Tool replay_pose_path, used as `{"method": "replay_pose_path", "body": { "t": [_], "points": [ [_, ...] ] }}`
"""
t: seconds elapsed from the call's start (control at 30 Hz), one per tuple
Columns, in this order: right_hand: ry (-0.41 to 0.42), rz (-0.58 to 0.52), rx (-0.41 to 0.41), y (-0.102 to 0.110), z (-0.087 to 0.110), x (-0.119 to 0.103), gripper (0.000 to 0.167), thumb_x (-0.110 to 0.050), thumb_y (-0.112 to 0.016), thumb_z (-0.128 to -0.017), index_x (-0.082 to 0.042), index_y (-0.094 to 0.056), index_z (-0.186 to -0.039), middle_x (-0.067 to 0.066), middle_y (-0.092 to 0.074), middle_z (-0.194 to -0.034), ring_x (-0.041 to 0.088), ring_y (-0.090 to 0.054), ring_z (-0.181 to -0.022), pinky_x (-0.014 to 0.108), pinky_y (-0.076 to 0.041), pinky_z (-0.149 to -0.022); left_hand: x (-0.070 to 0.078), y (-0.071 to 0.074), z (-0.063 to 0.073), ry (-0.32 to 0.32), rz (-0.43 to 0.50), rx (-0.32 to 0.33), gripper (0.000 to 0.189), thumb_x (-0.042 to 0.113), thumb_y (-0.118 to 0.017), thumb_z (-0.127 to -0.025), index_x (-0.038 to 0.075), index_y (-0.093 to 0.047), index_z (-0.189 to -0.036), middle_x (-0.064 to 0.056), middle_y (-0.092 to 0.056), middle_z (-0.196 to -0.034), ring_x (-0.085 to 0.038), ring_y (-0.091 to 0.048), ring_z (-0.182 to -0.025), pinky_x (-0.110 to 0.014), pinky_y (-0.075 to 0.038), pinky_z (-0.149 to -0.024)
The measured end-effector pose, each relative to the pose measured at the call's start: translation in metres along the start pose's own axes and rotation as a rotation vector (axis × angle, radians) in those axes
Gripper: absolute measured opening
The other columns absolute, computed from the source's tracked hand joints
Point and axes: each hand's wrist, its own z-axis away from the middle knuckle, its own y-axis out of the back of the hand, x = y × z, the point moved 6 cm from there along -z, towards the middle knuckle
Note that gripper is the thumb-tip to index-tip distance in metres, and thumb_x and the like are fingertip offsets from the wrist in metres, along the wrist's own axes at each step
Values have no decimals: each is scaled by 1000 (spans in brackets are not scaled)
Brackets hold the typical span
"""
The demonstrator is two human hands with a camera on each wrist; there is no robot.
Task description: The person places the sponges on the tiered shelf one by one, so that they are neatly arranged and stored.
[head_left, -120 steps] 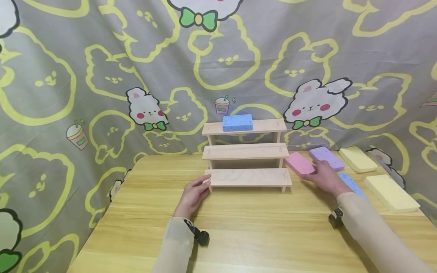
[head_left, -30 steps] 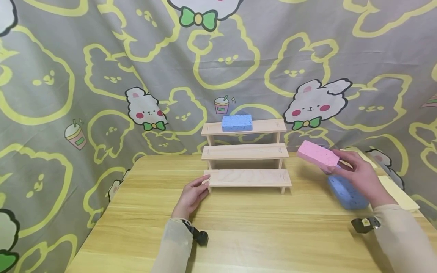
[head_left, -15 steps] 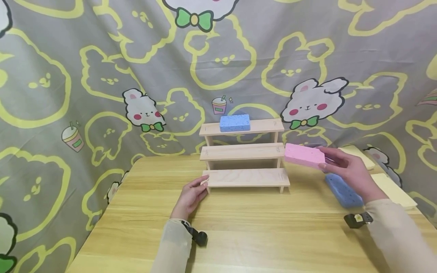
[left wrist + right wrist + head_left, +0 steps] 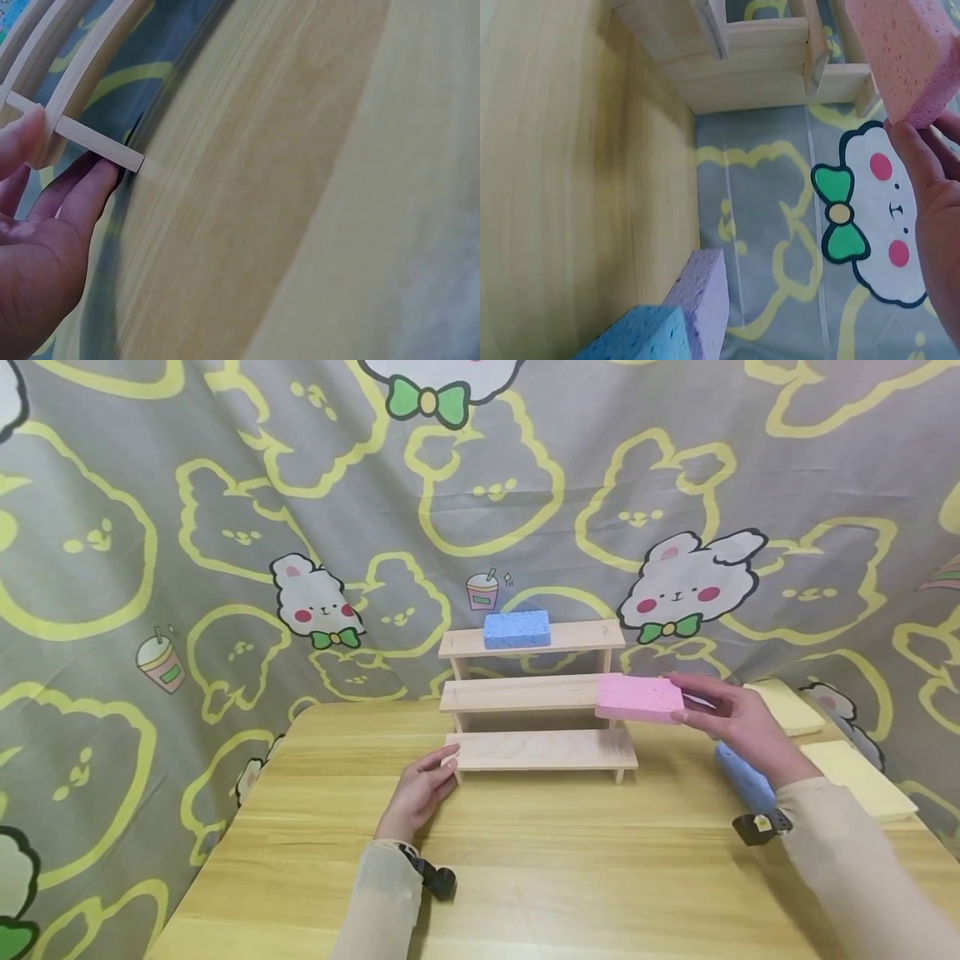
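Observation:
My right hand (image 4: 738, 727) grips a pink sponge (image 4: 637, 697) by its right end, between thumb and fingers. The sponge is held level in the air, covering the right end of the middle tier of a three-tier wooden display shelf (image 4: 540, 750). My left hand (image 4: 417, 789) pinches the left end of the lowest tier; in the left wrist view the thumb lies at the board's end and the fingers (image 4: 86, 199) are beside the leg. A blue sponge (image 4: 517, 629) lies on the top tier. The right wrist view shows the pink sponge (image 4: 907, 60) apart from the shelf.
At the right of the table (image 4: 525, 877), another blue sponge (image 4: 742, 777) is partly behind my right arm. Two pale yellow sponges (image 4: 858, 779) lie farther right. A purple sponge (image 4: 709, 296) shows in the right wrist view. A patterned curtain (image 4: 495, 510) hangs behind.
My right hand picked the pink sponge up off the table, then carried it left to the middle tier's right end. The left hand has stayed on the shelf.

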Motion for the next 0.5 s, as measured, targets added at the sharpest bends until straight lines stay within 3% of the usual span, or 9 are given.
{"method": "replay_pose_path", "body": {
  "t": [0.23, 0.5],
  "points": [
    [13, -1, -8, -10, -12, -4, 49, -7, -72, -90, 1, -57, -136, 19, -51, -140, 2, -58, -112, 19, -48, -89, -3, 2, -1, -2, 10, -4, 39, -3, -62, -94, -6, -57, -132, -21, -46, -143, -26, -57, -116, -40, -44, -101],
    [26, 47, -48, -18, -31, -11, 50, -11, -72, -91, -1, -56, -137, 15, -50, -142, 8, -56, -117, 18, -47, -91, -1, 2, 0, 4, 23, -5, 38, -4, -62, -93, -3, -60, -131, -19, -46, -143, -27, -57, -118, -37, -46, -99]
  ]
}}
